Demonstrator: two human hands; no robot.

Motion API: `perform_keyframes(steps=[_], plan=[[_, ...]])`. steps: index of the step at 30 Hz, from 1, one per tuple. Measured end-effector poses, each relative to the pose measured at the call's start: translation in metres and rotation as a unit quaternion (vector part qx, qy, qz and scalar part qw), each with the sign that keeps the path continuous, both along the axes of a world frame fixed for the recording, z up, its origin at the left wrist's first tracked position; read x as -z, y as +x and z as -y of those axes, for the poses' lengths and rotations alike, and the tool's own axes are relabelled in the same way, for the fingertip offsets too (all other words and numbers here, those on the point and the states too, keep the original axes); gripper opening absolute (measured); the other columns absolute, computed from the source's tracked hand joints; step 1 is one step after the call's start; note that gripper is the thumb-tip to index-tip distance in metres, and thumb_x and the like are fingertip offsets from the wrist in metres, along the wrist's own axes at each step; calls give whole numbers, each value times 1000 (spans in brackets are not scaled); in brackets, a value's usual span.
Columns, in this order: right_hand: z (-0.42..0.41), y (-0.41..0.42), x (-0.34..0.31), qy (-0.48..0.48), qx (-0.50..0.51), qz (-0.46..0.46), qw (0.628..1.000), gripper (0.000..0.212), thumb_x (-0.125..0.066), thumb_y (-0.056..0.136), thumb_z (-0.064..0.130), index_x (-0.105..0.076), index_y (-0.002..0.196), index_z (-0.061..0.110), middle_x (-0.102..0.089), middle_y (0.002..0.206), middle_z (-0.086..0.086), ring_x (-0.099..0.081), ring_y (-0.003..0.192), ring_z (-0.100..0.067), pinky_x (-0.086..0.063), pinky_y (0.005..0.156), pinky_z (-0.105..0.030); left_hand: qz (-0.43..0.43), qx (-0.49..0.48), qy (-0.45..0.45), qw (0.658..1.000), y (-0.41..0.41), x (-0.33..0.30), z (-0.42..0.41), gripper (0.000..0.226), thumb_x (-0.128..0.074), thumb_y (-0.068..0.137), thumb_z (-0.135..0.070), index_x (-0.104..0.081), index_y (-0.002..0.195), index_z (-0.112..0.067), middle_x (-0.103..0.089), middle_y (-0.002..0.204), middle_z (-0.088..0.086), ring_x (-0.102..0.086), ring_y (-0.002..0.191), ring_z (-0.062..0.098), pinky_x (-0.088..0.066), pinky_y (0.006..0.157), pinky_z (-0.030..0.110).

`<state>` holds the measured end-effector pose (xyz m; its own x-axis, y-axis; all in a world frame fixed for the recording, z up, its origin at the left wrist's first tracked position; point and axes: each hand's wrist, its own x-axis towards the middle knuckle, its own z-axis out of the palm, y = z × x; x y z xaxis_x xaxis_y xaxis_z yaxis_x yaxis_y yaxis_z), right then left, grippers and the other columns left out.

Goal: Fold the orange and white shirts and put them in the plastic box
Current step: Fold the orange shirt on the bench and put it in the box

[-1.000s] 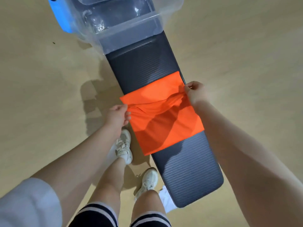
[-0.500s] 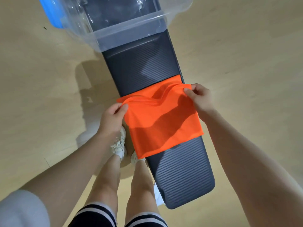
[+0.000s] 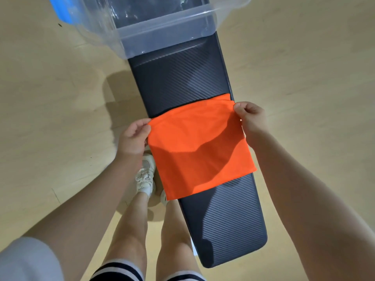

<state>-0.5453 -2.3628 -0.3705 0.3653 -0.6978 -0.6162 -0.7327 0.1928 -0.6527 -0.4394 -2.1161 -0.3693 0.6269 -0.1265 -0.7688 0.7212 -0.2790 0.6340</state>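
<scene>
I start at the near end of the bench (image 3: 233,230), which is bare dark ribbed padding. Past that, the orange shirt (image 3: 198,151) lies across the bench's middle, folded to a rough rectangle whose near-left corner hangs off the left edge above my shoes.

My left hand (image 3: 133,138) is pinched shut on the shirt's far-left corner, just off the bench's left edge. My right hand (image 3: 250,118) is pinched shut on the far-right corner, at the right edge. Between them the top layer is lifted and pulled fairly taut, and a thin strip of a lower layer shows beyond it.

I judge the shirt to be light, thin and limp. It will sag wherever it is unsupported, and the smooth knit looks as though its layers could slide apart. So I would hold both corners through every layer and keep the far edge stretched. I would lay the fold down rather than drop it. For the carry, a grip under the folded stack from both sides seems safer than holding one edge.

Beyond the shirt comes more bare padding, then the box (image 3: 168,35) on the bench's far end, clear and open-topped, with a blue piece at its left. I see no white shirt.
</scene>
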Motion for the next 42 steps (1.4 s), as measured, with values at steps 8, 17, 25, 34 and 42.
perform_keyframes(steps=[8,17,25,34,42], plan=[[-14,-17,-5,-122,-113,-129,978,19,-57,87,23,-62,102,12,-62,101,-6,-57,90,-21,-40,75,-25,20,-47,143,988,-18,-1,4,36,-69,81,-15,-58,112,0,-62,89,4,-59,80,14,-52,82,29],[-28,-36,-5,-226,-157,-125,953,31,-43,93,15,-52,122,7,-56,124,-13,-50,114,-29,-36,97,-34,10,-89,65,994,-33,0,4,43,-51,93,-16,-41,133,-4,-61,113,9,-60,100,21,-47,90,30],[-103,-115,13,-354,-590,-69,723,58,-37,90,45,-31,142,20,-33,151,-7,-31,138,-25,-28,110,-47,-71,25,159,984,-111,3,-1,37,-57,89,-32,-54,117,-9,-60,110,5,-55,94,21,-41,79,31],[-66,-159,-9,-226,-258,-153,927,41,-39,95,21,-41,135,9,-37,145,-15,-37,130,-34,-34,106,-44,-102,104,166,975,-143,2,-32,43,-56,89,-37,-56,115,-4,-62,105,8,-57,95,22,-48,87,36],[-71,-141,-1,-112,16,-209,971,32,-57,87,32,-57,112,12,-52,119,-11,-52,109,-29,-44,95,-42,-109,23,101,989,-167,-13,-38,7,-55,91,-18,-56,89,-12,-61,84,6,-59,69,9,-49,55,12]])
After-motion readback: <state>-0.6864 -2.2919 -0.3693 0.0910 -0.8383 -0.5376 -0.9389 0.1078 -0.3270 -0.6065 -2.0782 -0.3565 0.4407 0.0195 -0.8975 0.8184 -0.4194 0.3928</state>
